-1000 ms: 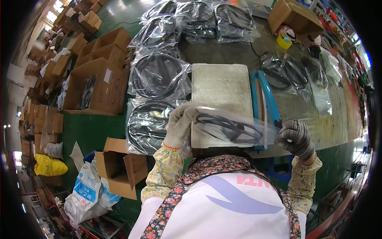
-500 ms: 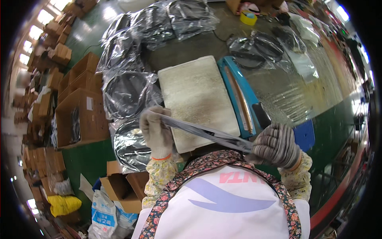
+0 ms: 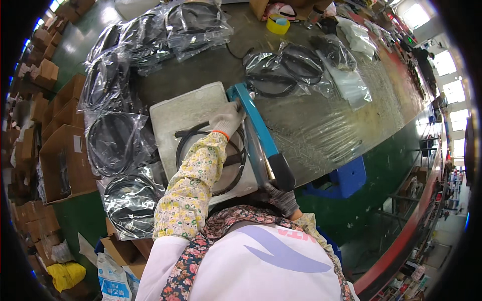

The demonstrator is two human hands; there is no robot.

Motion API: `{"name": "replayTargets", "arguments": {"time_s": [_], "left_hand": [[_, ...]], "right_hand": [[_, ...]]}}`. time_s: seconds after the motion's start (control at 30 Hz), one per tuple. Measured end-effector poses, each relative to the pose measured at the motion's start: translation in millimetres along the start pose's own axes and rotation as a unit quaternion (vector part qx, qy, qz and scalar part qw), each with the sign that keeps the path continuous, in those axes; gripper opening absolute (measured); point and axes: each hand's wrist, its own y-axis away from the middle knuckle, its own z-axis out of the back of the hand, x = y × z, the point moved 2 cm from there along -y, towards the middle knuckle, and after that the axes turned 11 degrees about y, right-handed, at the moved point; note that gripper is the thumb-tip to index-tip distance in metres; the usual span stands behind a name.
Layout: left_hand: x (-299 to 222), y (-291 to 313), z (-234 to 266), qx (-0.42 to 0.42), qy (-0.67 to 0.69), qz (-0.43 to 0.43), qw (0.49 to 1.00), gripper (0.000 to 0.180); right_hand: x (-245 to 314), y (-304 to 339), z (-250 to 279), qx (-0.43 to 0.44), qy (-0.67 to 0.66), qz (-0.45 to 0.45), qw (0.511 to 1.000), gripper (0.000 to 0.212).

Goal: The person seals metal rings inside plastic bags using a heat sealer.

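A coil of black cable (image 3: 244, 159) lies on the white board (image 3: 163, 113), with a clear plastic bag (image 3: 255, 163) around it reaching the teal bag sealer (image 3: 256, 120). My left hand (image 3: 227, 120), in a pale knit glove, is closed on the bag's edge at the sealer's far end; its fingertips are partly hidden. At the near end, just below the sealer's black handle (image 3: 282, 172), my right hand (image 3: 282, 199) in a grey striped glove pinches the bag's near corner. The sealer's arm slants along the board's right side.
Bagged black coils (image 3: 118, 143) line the table's left side and far edge. More bagged coils (image 3: 301, 62) and flat clear bags (image 3: 349, 88) lie beyond the sealer. A yellow tape roll (image 3: 277, 24) sits at the back. Cardboard boxes (image 3: 68, 163) stand left, a blue stool (image 3: 346, 178) right.
The strip of plastic stretched between my hands is gone from there. A black coil now lies on the board, and both hands have moved to the sealer. The view has shifted right.
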Motion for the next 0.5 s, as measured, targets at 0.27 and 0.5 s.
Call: {"name": "replayTargets", "arguments": {"time_s": [0.27,0.5], "left_hand": [[-25,-10,21,-0.014,-0.007,0.065,0.998,0.04],[1,-17,26,0.06,0.051,0.102,0.992,0.045]], "right_hand": [[-28,-40,57,-0.015,-0.18,-0.053,0.982,0.039],[136,-22,40,-0.041,0.501,0.334,0.797,0.067]]}}
